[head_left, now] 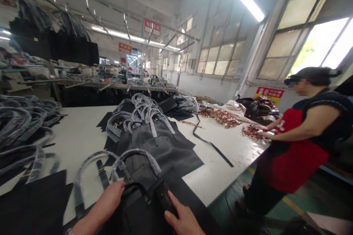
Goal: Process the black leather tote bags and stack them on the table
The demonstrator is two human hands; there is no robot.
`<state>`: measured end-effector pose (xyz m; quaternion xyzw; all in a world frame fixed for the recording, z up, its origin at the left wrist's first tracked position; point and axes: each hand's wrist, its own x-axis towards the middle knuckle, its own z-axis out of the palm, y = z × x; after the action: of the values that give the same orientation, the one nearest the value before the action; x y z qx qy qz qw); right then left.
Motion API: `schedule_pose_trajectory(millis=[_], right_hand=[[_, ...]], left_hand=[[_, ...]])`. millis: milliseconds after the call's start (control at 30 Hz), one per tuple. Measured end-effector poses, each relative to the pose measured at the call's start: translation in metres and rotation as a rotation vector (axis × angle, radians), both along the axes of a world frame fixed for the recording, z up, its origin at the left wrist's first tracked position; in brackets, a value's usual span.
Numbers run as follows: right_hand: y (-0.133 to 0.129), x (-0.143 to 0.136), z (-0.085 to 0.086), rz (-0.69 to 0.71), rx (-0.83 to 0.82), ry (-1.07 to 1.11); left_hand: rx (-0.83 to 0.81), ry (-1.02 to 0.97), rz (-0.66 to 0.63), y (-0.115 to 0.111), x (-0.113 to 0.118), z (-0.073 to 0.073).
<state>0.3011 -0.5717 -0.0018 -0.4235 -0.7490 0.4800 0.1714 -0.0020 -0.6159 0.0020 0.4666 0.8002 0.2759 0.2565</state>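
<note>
A dark grey handbag (pixel 143 198) with plastic-wrapped handles (pixel 138 156) stands at the near edge of the white table (pixel 79 136). My left hand (pixel 109 200) grips the bag's left top edge. My right hand (pixel 183 218) presses on its right side, fingers on a black strap. Behind it lies a row of similar grey bags (pixel 154 136) with wrapped handles, stacked one over another.
More wrapped handles (pixel 24 125) pile up at the left. A black strap (pixel 212 145) lies on the table. A person in a red apron (pixel 298 150) stands at the right, hands in copper-coloured metal fittings (pixel 224 117). Windows line the right wall.
</note>
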Motion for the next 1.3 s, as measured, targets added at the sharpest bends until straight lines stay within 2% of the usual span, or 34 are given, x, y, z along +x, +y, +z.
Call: schedule_pose_trajectory(millis=[100, 200, 300, 467, 600, 667, 800, 900, 967, 1100, 1167, 1233, 1300], right_hand=[[-0.006, 0.000, 0.011, -0.060, -0.035, 0.025], [-0.009, 0.004, 0.022, -0.023, -0.114, 0.043], [-0.008, 0.009, 0.031, 0.049, -0.216, 0.052], [-0.012, 0.013, 0.050, 0.232, -0.435, 0.105], [-0.015, 0.001, 0.060, 0.296, -0.576, 0.131], [-0.015, -0.007, 0.064, 0.296, -0.576, 0.143], [-0.017, -0.014, 0.069, 0.280, -0.565, 0.159], [-0.020, -0.015, 0.067, 0.323, -0.594, 0.135], [-0.021, -0.015, 0.062, 0.297, -0.568, 0.136], [-0.016, -0.015, 0.054, 0.168, -0.458, 0.140], [-0.013, -0.010, 0.053, 0.170, -0.452, 0.135], [-0.013, -0.001, 0.055, 0.195, -0.468, 0.134], [-0.016, 0.007, 0.058, 0.204, -0.485, 0.131]], left_hand=[[-0.045, -0.429, 0.137, -0.034, 0.027, 0.005], [0.128, -0.802, 0.228, -0.060, 0.065, 0.003], [0.263, -0.983, 0.293, -0.069, 0.093, -0.010], [0.453, -0.993, 0.320, -0.069, 0.113, -0.026], [0.489, -1.016, 0.237, -0.069, 0.116, -0.028], [0.490, -1.026, 0.213, -0.068, 0.116, -0.028], [0.515, -1.055, 0.270, -0.068, 0.115, -0.029], [0.545, -1.116, 0.265, -0.069, 0.115, -0.027], [0.544, -1.190, 0.265, -0.070, 0.115, -0.022], [0.395, -1.453, 0.377, -0.075, 0.115, -0.008], [0.343, -1.524, 0.398, -0.078, 0.117, -0.003], [0.372, -1.472, 0.395, -0.082, 0.120, -0.003], [0.442, -1.339, 0.407, -0.084, 0.124, -0.006]])
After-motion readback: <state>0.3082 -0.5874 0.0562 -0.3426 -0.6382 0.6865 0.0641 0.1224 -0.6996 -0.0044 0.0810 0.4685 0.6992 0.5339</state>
